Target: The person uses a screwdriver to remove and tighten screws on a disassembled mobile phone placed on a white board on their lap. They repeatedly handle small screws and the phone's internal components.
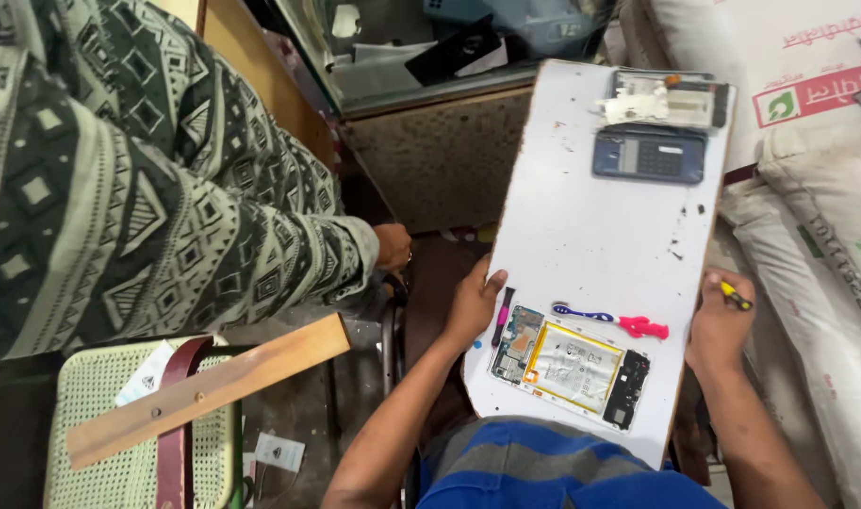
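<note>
Head view shows the left hand (472, 303) gripping the left edge of a white board (600, 236), beside an opened phone (570, 366). Right hand (720, 320) is closed around a yellow-handled screwdriver (735, 296) at the right edge.

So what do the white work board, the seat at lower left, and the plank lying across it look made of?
White board: likely laminated or painted wood; smooth matte face, scuffed and speckled, brownish edge. Seat: woven cane or plastic mesh, pale, with a regular open weave. Plank: bare unfinished wood, tan, with visible screw heads.
</note>
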